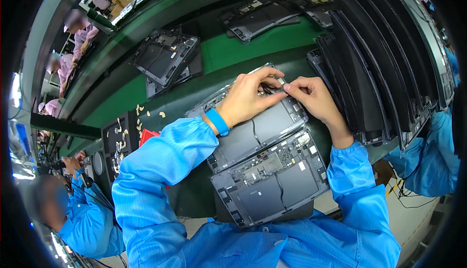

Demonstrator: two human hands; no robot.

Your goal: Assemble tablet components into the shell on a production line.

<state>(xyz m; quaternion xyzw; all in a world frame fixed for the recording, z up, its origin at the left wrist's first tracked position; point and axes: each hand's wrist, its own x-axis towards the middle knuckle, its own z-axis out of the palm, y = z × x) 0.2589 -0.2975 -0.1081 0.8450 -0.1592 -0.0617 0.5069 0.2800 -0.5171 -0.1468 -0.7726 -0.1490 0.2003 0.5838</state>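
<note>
My left hand [245,95], with a blue wrist strap [216,121], curls its fingers and thumb over the far right corner of an opened tablet [272,127]. My right hand [314,96] meets it there, thumb and forefinger pinched close to the left fingertips. Something small and dark shows between the hands, too hidden to name. The tablet's grey battery area and a black flat cable [255,130] are exposed. Closer to my body lies a second opened tablet [270,183], tilted, its circuit board and black cable facing up.
A row of upright dark tablet panels [374,73] stands at right. More opened tablets [168,56] lie on the green bench [219,51] farther back. A black tray [119,139] of small parts is at left, beside a red object [148,136]. A co-worker [82,214] sits at left.
</note>
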